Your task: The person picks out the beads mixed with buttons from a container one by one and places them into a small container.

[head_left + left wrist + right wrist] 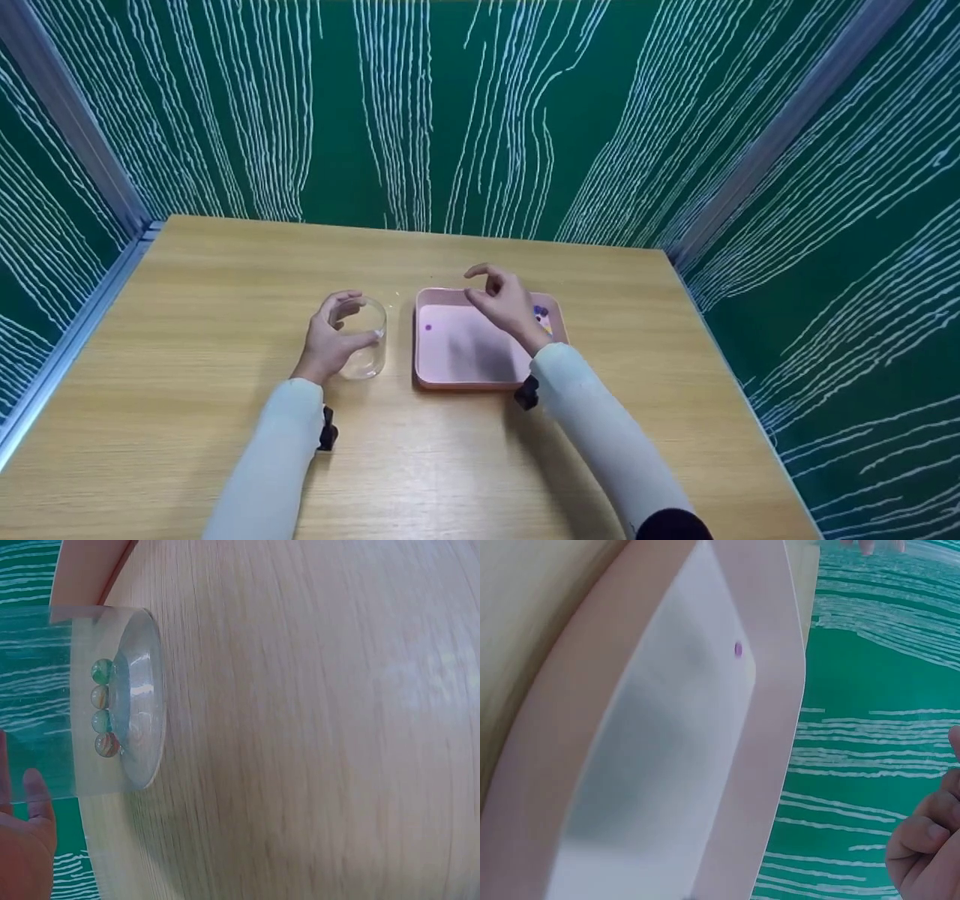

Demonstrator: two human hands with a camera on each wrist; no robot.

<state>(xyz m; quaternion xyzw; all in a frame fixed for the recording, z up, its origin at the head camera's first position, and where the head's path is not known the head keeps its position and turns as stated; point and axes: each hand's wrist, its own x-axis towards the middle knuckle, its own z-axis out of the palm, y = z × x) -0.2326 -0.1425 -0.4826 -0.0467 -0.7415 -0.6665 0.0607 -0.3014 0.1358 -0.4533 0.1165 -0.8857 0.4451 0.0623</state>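
Observation:
A clear glass jar [364,337] stands on the table, with my left hand [330,337] gripping it from the left, thumb on the near side. Several marbles [100,697] lie in a row at its bottom in the left wrist view. To its right is a pink tray [454,376]. My right hand [506,300] is above the tray; its index finger and thumb are apart with nothing visible between them, and the other fingers are curled in the right wrist view. A small purple piece [428,328] lies at the tray's left side.
Several small dark and yellow pieces [541,310] lie at the tray's right end, partly hidden by my right hand and wrist. A wooden table [420,465] carries everything. Green panels [480,150] with white wavy lines rise behind and beside it.

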